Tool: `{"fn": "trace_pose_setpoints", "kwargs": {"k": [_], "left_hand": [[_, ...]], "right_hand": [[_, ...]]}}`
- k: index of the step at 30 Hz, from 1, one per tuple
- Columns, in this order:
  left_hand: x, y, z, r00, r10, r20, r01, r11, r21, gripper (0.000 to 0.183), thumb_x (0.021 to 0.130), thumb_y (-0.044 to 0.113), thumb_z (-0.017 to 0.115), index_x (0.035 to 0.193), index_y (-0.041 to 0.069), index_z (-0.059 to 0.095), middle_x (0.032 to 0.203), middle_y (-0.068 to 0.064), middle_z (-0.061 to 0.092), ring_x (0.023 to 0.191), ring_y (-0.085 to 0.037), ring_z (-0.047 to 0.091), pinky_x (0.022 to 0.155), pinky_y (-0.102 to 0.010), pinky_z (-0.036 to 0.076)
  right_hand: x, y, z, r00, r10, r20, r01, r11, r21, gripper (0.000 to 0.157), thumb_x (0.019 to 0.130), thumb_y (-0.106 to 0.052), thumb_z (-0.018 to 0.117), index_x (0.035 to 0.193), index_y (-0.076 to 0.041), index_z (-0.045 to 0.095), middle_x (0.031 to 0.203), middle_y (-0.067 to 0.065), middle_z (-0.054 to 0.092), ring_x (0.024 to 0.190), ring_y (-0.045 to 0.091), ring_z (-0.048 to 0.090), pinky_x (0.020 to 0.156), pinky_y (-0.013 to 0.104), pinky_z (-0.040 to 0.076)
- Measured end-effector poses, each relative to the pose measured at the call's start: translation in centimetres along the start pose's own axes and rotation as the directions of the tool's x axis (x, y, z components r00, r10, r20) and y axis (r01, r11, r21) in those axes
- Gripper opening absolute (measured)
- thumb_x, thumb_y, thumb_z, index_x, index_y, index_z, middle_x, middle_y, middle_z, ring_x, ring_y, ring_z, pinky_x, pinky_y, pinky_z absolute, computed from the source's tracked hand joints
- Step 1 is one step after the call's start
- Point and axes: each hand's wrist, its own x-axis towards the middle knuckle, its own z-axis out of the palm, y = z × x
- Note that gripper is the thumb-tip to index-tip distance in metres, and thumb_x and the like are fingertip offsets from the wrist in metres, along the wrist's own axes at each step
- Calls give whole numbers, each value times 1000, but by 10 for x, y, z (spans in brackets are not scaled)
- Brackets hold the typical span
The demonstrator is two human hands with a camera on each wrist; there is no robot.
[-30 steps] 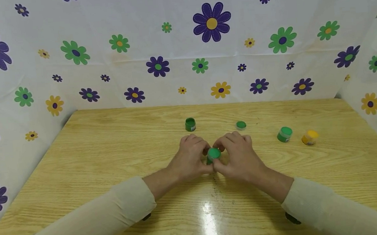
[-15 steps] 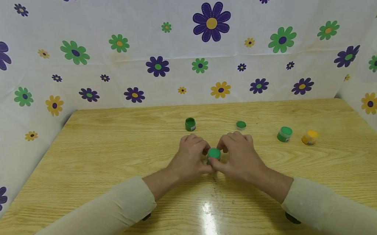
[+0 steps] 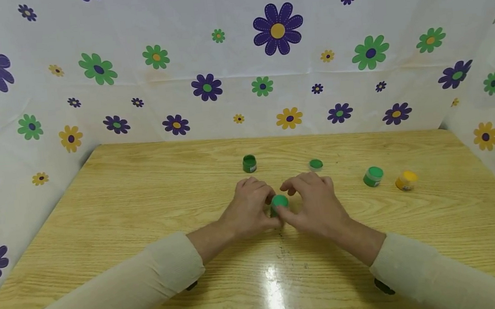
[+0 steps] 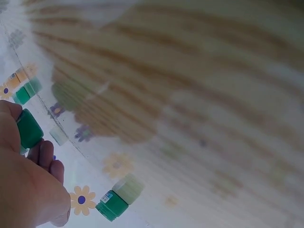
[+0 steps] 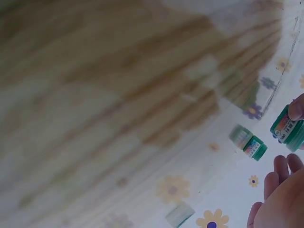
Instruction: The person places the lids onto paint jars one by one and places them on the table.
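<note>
Fingers of the left hand [image 3: 250, 207] pinch a round-lidded green jar [image 3: 279, 200], the right hand [image 3: 314, 203] loosely spread, thumb touching.

Between the left hand [image 3: 248, 207] and the right hand [image 3: 314, 206] is a held paint jar [image 3: 280, 201]. On the table [image 3: 146, 196], an uncapped paint jar [image 3: 249, 164] stands beyond the left hand, and a loose jar lid [image 3: 315, 165] lies just beyond the right. Farther out, to the right hand's right, an inner capped jar [image 3: 373, 176] stands near an outer capped jar [image 3: 406, 180].
</note>
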Motion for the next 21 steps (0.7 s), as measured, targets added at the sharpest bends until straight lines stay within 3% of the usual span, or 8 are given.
{"fn": "trace_pose_setpoints", "kwargs": {"k": [6,21], "left_hand": [[0,0,1,1000,9,-23,-9,1000,-1,31,77,34,81,92,10,67,88,2,66,90,-17,52,100,-44,39],[0,1,-1,1000,9,-9,-9,1000,-1,39,75,38,84,94,9,67,89,2,65,92,-17,52,101,-45,39]], "right_hand": [[-1,1,1,998,-66,5,66,998,21,29,81,-28,71,106,-14,70,100,0,67,98,21,55,89,47,33],[-1,-2,0,999,-34,21,34,999,-9,29,80,-32,74,101,-12,66,93,1,63,94,20,52,89,47,33]]}}
